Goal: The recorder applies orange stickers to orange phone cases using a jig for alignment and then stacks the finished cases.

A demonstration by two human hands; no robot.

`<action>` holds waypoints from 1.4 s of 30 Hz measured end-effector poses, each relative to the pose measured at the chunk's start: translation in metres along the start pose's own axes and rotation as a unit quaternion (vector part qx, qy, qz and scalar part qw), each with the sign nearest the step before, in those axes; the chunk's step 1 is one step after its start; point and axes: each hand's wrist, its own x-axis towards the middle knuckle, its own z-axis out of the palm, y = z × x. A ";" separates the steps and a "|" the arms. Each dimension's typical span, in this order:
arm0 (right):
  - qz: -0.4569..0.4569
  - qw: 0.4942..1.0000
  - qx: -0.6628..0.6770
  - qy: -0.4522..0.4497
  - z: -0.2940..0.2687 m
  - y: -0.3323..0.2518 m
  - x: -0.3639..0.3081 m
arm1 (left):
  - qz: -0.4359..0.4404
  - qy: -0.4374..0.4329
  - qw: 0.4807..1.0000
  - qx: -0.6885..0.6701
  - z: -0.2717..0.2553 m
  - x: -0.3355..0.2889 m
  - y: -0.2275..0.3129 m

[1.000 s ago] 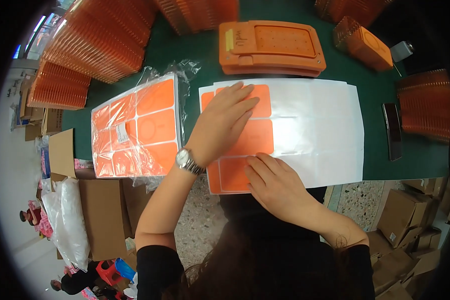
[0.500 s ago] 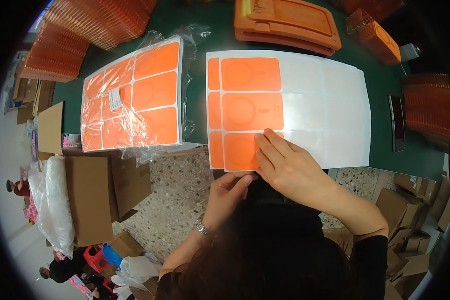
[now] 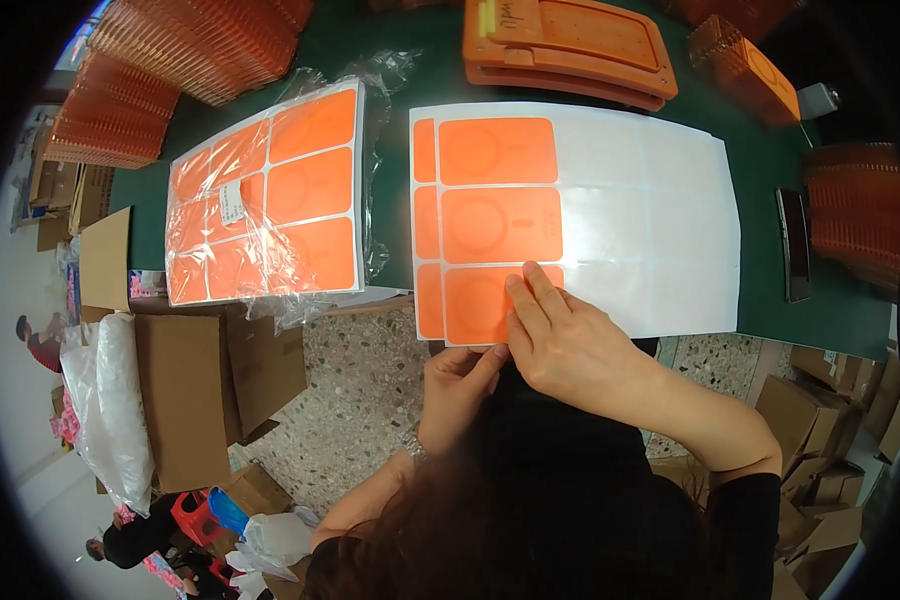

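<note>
In front of me on the green table lies a white sticker sheet [image 3: 660, 210]. Orange rectangular stickers [image 3: 540, 225], each with a faint ring and bar, cover its left part, with narrow orange strips [image 3: 426, 222] beside them. The right part is bare backing. My left hand [image 3: 455, 390] pinches the sheet's near edge between thumb and forefinger, below the nearest sticker. My right hand [image 3: 577, 340] rests on that sticker's right end, fingers stretched out and thumb hidden. At the left, a second stack of orange sticker sheets [image 3: 310, 185] sits in clear plastic wrap.
An orange plastic fixture [image 3: 575, 50] stands at the far side of the table. Stacks of orange translucent cases [image 3: 200, 45] are far left, and more cases [image 3: 855, 205] stand right of a phone [image 3: 793, 245]. Open cardboard boxes [image 3: 180, 390] flank me on the floor.
The view has shifted slightly. Both hands keep nearly the same place at the nearest sticker, the right one a touch further left.
</note>
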 end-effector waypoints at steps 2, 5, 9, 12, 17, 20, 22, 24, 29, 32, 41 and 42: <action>-0.007 1.000 -0.005 0.003 0.001 0.000 0.000 | 0.008 0.006 1.000 -0.002 0.001 0.001 0.000; -0.017 1.000 0.006 -0.002 0.005 -0.002 0.002 | 0.020 0.015 1.000 -0.013 0.003 0.003 0.001; -0.008 1.000 -0.003 0.027 0.006 -0.002 0.004 | 0.023 0.026 0.998 -0.053 0.007 0.005 0.001; -0.001 0.999 0.010 0.041 0.008 -0.001 0.005 | 0.010 0.030 0.998 -0.060 0.008 0.004 0.005; 0.020 0.998 0.034 0.051 0.005 0.003 0.011 | -0.031 0.045 0.994 -0.090 0.008 0.008 0.004; 0.043 0.995 0.085 0.027 0.001 0.007 0.015 | -0.057 0.021 0.992 -0.108 0.002 0.005 0.002; 0.016 0.996 0.086 0.023 -0.001 0.008 0.014 | -0.026 -0.044 0.999 0.004 0.005 -0.008 0.015; 0.013 0.995 0.091 0.030 0.000 0.010 0.013 | -0.027 -0.011 1.000 -0.008 0.011 -0.009 0.033; 0.000 0.996 0.064 0.060 0.002 0.010 0.007 | -0.023 0.033 0.999 0.010 0.015 -0.001 0.039; -0.009 0.996 0.050 0.079 0.005 0.015 0.009 | 0.024 0.042 0.996 0.073 0.016 0.000 0.038; 0.088 0.982 0.082 0.144 -0.053 0.115 0.035 | -0.065 0.071 0.987 0.129 0.005 0.000 0.031; 0.093 0.972 0.059 0.207 -0.065 0.142 0.040 | -0.058 0.066 0.987 0.133 -0.002 -0.001 0.029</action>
